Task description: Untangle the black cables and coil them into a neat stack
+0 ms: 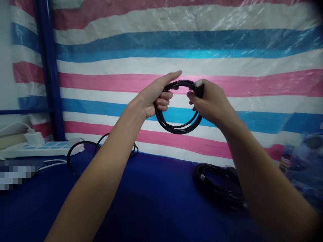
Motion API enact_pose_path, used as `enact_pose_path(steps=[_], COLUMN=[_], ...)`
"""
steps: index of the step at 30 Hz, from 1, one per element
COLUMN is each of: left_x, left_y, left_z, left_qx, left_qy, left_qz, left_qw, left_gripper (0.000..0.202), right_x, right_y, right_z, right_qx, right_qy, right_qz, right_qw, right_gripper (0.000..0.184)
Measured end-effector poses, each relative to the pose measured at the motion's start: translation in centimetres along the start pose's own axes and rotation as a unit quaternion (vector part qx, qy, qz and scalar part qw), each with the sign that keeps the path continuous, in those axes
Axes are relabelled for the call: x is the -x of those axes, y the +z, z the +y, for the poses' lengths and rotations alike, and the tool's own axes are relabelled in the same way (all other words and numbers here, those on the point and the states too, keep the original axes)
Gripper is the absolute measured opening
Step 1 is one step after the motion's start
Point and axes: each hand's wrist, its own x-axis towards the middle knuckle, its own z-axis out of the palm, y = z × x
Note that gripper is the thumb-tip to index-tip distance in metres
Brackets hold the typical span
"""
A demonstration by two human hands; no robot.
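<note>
I hold a black cable wound into a small coil (176,127) up in the air, in front of a striped tarp. My left hand (157,94) is closed round the coil's left side, with the forefinger stretched out over the top. My right hand (210,102) grips the coil's right side and pinches the cable's plug end (199,85) at the top. The coil hangs below both hands.
A blue cloth covers the table (151,201). A bundle of black cables (217,186) lies at right under my right forearm. A loose black cable (83,148) and a white power strip (40,148) with a white charger (34,137) sit at left. Blurred packaged items (302,158) stand at far right.
</note>
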Motion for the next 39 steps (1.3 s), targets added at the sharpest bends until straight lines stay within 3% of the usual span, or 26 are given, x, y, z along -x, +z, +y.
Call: enact_pose_path(steps=[3, 7, 11, 16, 20, 24, 27, 30, 35, 39], left_x=[-0.3, -0.6, -0.5, -0.7, -1.2, -1.5, -1.3, -1.0, -0.6, -0.5], left_y=[-0.1, 0.0, 0.3, 0.5, 0.6, 0.3, 0.0, 0.2, 0.8, 0.8], left_z=[-0.4, -1.3, -1.4, -1.2, -1.5, -1.8, -1.6, -1.4, -1.1, -0.7], left_qx=[-0.031, -0.127, -0.134, -0.030, 0.067, 0.126, 0.096, 0.027, -0.017, 0.054], left_qy=[-0.011, 0.036, 0.080, 0.049, 0.026, 0.026, 0.021, 0.007, 0.059, 0.116], left_qz=[0.036, 0.075, 0.084, 0.095, 0.118, 0.144, 0.142, 0.100, 0.077, 0.060], left_qw=[0.999, 0.988, 0.984, 0.994, 0.990, 0.981, 0.985, 0.995, 0.995, 0.990], left_gripper=[0.030, 0.024, 0.023, 0.029, 0.031, 0.027, 0.025, 0.026, 0.023, 0.013], right_x=[0.1, 0.5, 0.9, 0.9, 0.6, 0.4, 0.3, 0.4, 0.8, 0.5], right_y=[-0.6, -1.0, -1.6, -2.5, -2.3, -1.5, -1.2, -1.1, -1.2, -0.8], right_z=[-0.1, -1.2, -2.2, -1.7, -0.8, -0.2, 0.0, 0.0, -0.4, -0.4], right_qx=[0.023, -0.089, -0.254, -0.342, -0.307, -0.260, -0.208, -0.146, -0.235, -0.323], right_qy=[-0.040, -0.104, -0.024, 0.068, 0.114, 0.076, 0.064, 0.044, 0.029, 0.117], right_qz=[-0.039, -0.071, -0.132, -0.167, -0.119, -0.059, -0.044, -0.034, -0.109, -0.041], right_qw=[0.998, 0.988, 0.958, 0.922, 0.937, 0.961, 0.975, 0.988, 0.965, 0.938], right_gripper=[0.009, 0.017, 0.023, 0.018, 0.019, 0.008, 0.008, 0.013, 0.015, 0.009])
